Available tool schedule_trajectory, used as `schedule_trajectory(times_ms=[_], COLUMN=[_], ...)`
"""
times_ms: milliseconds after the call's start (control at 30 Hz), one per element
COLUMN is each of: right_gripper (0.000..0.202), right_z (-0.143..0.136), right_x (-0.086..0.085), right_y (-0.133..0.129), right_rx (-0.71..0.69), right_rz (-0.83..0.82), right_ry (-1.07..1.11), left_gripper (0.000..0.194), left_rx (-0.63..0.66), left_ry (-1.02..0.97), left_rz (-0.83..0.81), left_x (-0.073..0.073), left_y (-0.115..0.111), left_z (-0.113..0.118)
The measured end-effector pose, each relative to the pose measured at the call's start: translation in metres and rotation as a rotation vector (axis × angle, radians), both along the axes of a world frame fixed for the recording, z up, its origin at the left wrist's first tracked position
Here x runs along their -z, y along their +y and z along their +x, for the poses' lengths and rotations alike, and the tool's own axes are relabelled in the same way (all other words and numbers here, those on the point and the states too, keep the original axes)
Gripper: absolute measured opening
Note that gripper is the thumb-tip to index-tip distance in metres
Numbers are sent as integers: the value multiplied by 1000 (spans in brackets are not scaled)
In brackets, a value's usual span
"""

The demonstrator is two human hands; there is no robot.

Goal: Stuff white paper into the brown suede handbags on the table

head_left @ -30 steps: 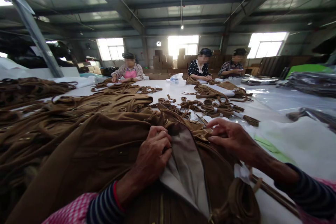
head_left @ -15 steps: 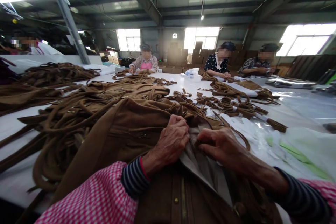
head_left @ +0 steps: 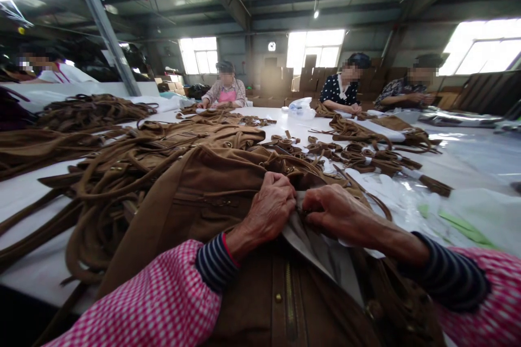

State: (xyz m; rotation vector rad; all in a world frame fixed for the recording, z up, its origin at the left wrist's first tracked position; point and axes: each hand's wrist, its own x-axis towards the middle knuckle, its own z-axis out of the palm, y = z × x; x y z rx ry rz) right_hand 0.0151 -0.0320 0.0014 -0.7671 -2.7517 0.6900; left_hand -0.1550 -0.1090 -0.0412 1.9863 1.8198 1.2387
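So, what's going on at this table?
Someone is handling a brown zippered bag. The left hand holds its fabric beside the grey lining; the right hand is curled close by, its exact hold hidden. Bundled brown straps lie beyond on the white table, with co-workers across it.

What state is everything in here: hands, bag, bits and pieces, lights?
Left hand: closed on the bag's edge
Right hand: fingers curled in at the lining; exact grip hidden
Brown bag: opening parted
Grey lining: exposed
Front zip: looks closed
Strap bundles: coiled
White plastic bag: crumpled
Hanging bulb: lit
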Motion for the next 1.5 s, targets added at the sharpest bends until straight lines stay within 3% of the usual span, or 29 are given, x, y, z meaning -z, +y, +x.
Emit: schedule_trajectory(times_ms=[133, 333, 533, 767, 933, 1100, 1333, 1500], right_gripper=[11, 22, 10, 8, 3, 12, 18, 19], right_z=[-3, -3, -8, -2, 4, 6, 5, 5], right_x=[-5, 2, 14, 39, 42, 40, 43, 39], right_y=[-2, 5, 16, 15, 4, -1, 0, 1], right_rx=[-3, 33, -99, -13, -41, -83, -123, -147], right_rz=[27, 18, -252, -447, -354, -227, -191, -177], right_ry=[-74, -57, 79, 209, 304, 323, 298, 316], left_gripper=[16, 15, 16, 15, 19, 13, 15, 5], left_rx=[7, 27, 91, 33, 81, 120, 129, 173], left_ry=[77, 152, 170, 392, 500, 493, 568, 615], left_rz=[-44, -35, -36, -33, -94, -105, -124, -202], left_x=[-2, -3, -7, -11, -14, -18, -18, -26], left_y=[-2, -5, -7, -11, -15, -9, 0, 0], left_z=[2, 4, 3, -3, -6, -6, 0, -1])
